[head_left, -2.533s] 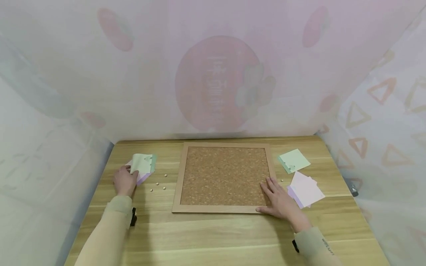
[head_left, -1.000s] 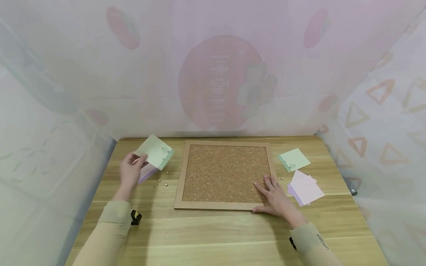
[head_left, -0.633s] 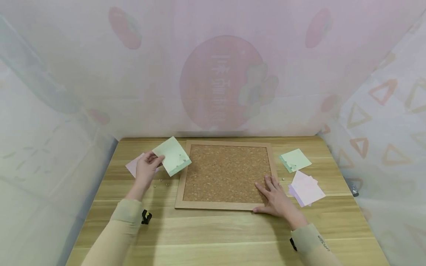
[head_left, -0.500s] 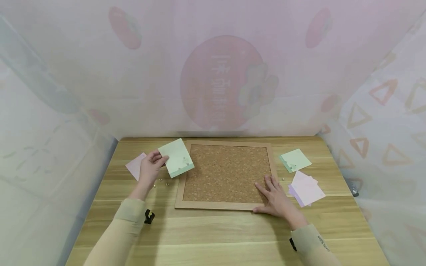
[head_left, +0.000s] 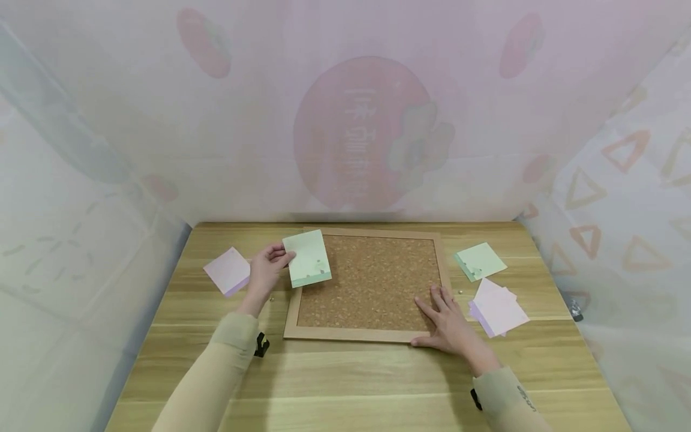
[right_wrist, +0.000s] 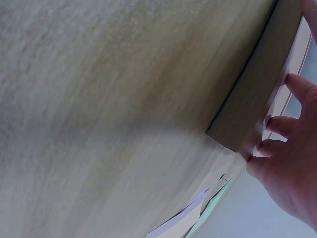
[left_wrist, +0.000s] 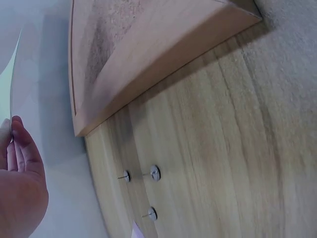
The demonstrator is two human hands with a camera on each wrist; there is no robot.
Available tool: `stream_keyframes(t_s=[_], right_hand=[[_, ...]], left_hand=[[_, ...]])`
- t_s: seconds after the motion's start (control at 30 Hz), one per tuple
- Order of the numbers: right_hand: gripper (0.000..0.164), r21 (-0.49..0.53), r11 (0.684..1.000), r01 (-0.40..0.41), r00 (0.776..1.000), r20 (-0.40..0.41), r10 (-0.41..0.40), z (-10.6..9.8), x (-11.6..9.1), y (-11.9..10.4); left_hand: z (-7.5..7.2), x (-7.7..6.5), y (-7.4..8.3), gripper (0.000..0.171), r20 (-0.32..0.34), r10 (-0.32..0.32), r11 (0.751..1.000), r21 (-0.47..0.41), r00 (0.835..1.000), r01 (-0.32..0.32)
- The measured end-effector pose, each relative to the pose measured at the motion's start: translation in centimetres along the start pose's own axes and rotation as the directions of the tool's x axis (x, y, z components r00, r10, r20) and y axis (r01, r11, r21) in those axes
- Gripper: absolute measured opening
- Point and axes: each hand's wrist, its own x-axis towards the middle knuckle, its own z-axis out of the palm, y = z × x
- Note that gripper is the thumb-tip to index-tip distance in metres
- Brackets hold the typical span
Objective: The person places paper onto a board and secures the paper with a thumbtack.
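Observation:
A pale green note sheet point(head_left: 306, 258) is pinched between thumb and fingers of my left hand point(head_left: 267, 270), held up over the left side of the framed corkboard point(head_left: 372, 282). In the left wrist view, the sheet's edge stands above the fingertips and the hand point(left_wrist: 22, 188) is at the left. My right hand point(head_left: 450, 324) rests with fingers spread on the board's lower right corner, thumb at the front frame edge. In the right wrist view, fingertips of the right hand point(right_wrist: 292, 158) lie along the frame point(right_wrist: 247, 109).
Left of the board lies a pink-and-purple note point(head_left: 229, 270); several thumbtacks point(left_wrist: 155, 173) lie nearby, points up or sideways. To the right are a green note point(head_left: 480, 261), a fanned stack of pink notes point(head_left: 499, 307) and a small tack point(head_left: 460, 292). Cloth walls point(head_left: 243, 120) surround the wooden table point(head_left: 351, 384).
My left hand has picked up the green note from the left pile and carried it right, over the board's left frame, uncovering the pink note. The right hand has stayed on the board's corner.

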Motion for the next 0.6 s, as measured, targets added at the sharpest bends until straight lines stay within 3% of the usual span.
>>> stream_keyframes(t_s=[0.33, 0.6], right_hand=[[0.102, -0.001, 1.000, 0.008, 1.000, -0.014, -0.008, 0.0, -0.1, 0.0], [0.103, 0.005, 1.000, 0.003, 1.000, -0.007, -0.003, -0.2, 0.0, -0.3]], left_hand=[[1.7, 1.4, -0.7, 0.036, 0.027, -0.022, 0.996, 0.085, 0.999, 0.020], [3.2, 2.7, -1.2, 0.033, 0.054, 0.034, 0.990, 0.137, 0.998, -0.041]])
